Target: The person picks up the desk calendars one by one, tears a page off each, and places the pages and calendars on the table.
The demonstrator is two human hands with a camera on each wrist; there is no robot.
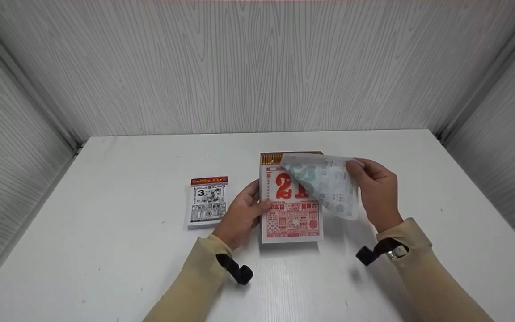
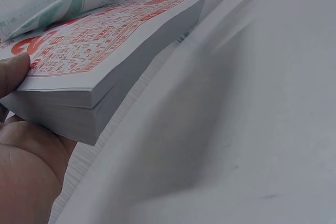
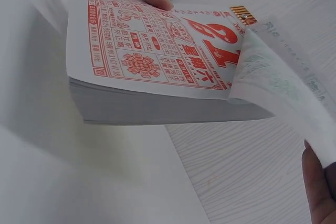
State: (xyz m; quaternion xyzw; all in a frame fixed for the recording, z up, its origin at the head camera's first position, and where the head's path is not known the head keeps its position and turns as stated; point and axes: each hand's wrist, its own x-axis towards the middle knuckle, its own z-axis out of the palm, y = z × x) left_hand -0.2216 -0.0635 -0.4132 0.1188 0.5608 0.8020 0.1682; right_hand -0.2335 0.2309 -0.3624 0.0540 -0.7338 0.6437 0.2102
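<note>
A thick tear-off calendar (image 1: 291,223) with a gold top band shows a red 21 on its upper sheet. My left hand (image 1: 239,217) grips its left edge, thumb on the front and fingers behind; in the left wrist view the thick paper block (image 2: 113,95) sits in that hand. My right hand (image 1: 377,190) pinches the corner of a thin calendar sheet (image 1: 335,190) with green print. That sheet is folded up and to the right, and it covers part of the 21 and the gold band. In the right wrist view the sheet (image 3: 283,85) curls away from the block.
A smaller calendar (image 1: 208,203) with a red top strip and a black 3 lies to the left on the white table (image 1: 119,223). Wood-grain panels (image 1: 257,67) stand behind the table and at both sides. Black straps (image 1: 235,268) hang at both wrists.
</note>
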